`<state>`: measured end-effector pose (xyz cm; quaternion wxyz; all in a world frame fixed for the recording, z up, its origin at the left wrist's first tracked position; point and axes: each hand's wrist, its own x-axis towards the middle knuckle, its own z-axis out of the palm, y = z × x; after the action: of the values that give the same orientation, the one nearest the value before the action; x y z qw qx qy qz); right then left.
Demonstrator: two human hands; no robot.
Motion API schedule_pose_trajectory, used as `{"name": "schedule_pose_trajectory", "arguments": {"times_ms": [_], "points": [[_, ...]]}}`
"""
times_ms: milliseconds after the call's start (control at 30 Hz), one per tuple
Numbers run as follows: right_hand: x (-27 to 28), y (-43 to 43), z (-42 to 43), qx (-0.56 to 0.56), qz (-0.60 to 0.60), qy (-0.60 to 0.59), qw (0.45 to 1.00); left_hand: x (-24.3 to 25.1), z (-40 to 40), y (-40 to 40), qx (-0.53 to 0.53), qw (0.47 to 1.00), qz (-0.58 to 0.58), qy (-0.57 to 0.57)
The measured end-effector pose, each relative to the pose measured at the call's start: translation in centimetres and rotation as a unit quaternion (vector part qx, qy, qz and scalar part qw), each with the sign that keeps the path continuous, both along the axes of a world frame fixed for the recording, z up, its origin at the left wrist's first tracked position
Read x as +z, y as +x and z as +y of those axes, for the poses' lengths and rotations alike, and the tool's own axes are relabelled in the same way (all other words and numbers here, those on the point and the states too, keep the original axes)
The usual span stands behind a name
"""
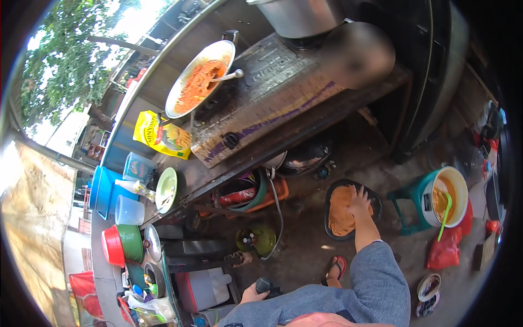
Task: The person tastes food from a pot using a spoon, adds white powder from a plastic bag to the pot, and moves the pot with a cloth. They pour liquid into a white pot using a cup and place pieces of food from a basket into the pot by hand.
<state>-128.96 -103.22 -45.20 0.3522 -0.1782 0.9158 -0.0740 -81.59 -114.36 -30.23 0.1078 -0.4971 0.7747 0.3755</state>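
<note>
My right hand [359,201] rests with spread fingers on an orange, dough-like mass [341,210]. The mass fills much of a dark basin [378,204] on the floor. Low in the view, my left hand [250,295] is closed around a dark, rounded object [263,285] that I cannot identify. To the right of the basin, a white pot [428,216] of orange liquid sits on a green plastic stool [405,210]. A bright green ladle [447,208] leans in that pot.
A pan [173,107] of reddish food with a spoon stands on the stove [261,118], near a large metal pot [304,18]. A gas cylinder [265,239] with a hose stands beneath the counter. Red plastic bags [445,247] lie beside the stool. A blurred round patch covers the upper right.
</note>
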Motion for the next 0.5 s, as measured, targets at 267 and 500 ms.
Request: {"name": "schedule_pose_trajectory", "arguments": {"times_ms": [267,500], "points": [[-6.2,5.5,2.4,-0.126,-0.127,0.016,0.984,-2.5,-0.8,5.2,0.056,0.994,0.009,0.095],[-2.2,16.4,10.9,-0.12,-0.233,-0.089,0.961,-2.9,-3.4,2.9,-0.06,0.997,-0.036,0.023]]}}
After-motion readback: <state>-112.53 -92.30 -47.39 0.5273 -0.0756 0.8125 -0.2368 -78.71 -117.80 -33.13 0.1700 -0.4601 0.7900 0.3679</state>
